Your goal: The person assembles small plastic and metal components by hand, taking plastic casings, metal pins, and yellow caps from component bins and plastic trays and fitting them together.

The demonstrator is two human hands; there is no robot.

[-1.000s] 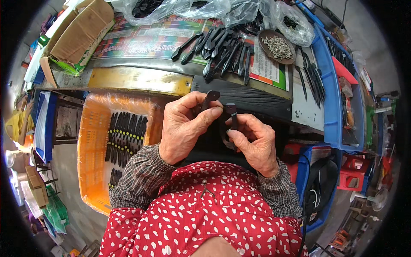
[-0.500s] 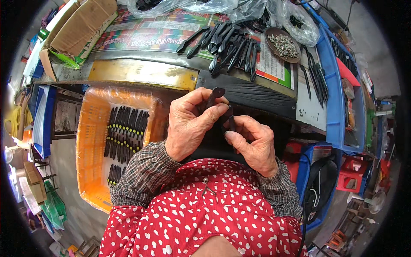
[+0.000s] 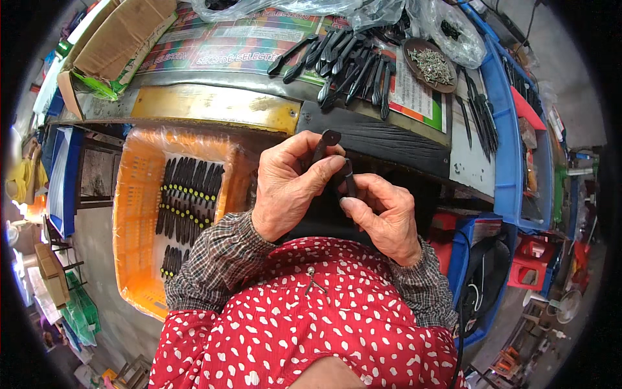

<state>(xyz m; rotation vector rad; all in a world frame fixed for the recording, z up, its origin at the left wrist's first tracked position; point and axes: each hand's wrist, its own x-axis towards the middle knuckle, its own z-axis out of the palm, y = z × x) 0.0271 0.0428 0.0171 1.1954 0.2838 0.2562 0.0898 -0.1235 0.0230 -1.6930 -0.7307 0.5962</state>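
Two hands: both at frame centre, close together over one small black part, fingertips nearly meeting.
Left hand (image 3: pixel 288 188): curled; thumb and forefinger pinch a black handle piece (image 3: pixel 322 146) that sticks up above the knuckles.
Right hand (image 3: pixel 382 214): fingers bent; thumb and forefinger pinch a second black piece (image 3: pixel 348 178) just beside the left thumb.
Handle piece look: slim, flat, matte black, rounded top end with a small hole; lower part hidden in the grip.
Second piece look: short, dark, strip-like; mostly covered by fingers, shape not clear.
Contact between the pieces: cannot tell, fingers in the way.
Position: centre of frame, in front of the dark bench edge (image 3: pixel 382 133), above the person's chest.
Sleeves: checked cuffs, red top with white spots along the lower frame.
Orange crate (image 3: pixel 139 259): left of centre, lined with clear plastic, holds rows of black handles with yellow dots (image 3: pixel 188 194) laid side by side.
Loose pile of black handles (image 3: pixel 346 61): upper centre, on a colourful printed sheet (image 3: pixel 227 48), well apart from the hands.
Round dish of small metal bits (image 3: pixel 431 65): upper right, just beside the pile.
Cardboard box (image 3: pixel 113 42): upper left, flap open.
Blue tray (image 3: pixel 508 129): right side, thin dark tools on the surface beside it.
Clear plastic bags (image 3: pixel 447 29): top edge, dark parts inside.
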